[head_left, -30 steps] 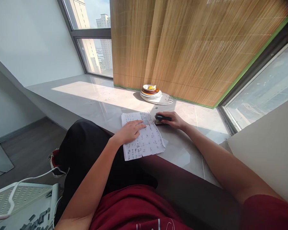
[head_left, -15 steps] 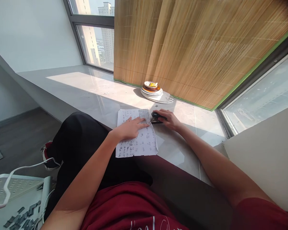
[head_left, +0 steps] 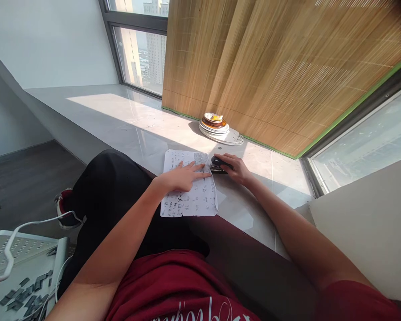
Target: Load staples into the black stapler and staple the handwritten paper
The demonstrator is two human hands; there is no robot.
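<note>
On the pale sill point(head_left: 103, 116), near the bottom of the bamboo blind point(head_left: 270, 67) w/ green edging point(head_left: 356, 104), there stands a stack of plates point(head_left: 214, 129), mostly white, w/ 1 amber plate point(head_left: 221, 125) close to the top. A yellow pkt point(head_left: 217, 117) lies uppermost. Thru the window point(head_left: 138, 58) on L side, tall bldgs point(head_left: 156, 50) are visible. At lower L, a white rack point(head_left: 62, 254) bears many small dark-grey pcs point(head_left: 26, 290); a thick white cable point(head_left: 9, 249) passes across it in this view.

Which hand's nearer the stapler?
Right. The right hand holds the stapler; the left hand lies spread on the paper, to the left of the stapler.
</note>
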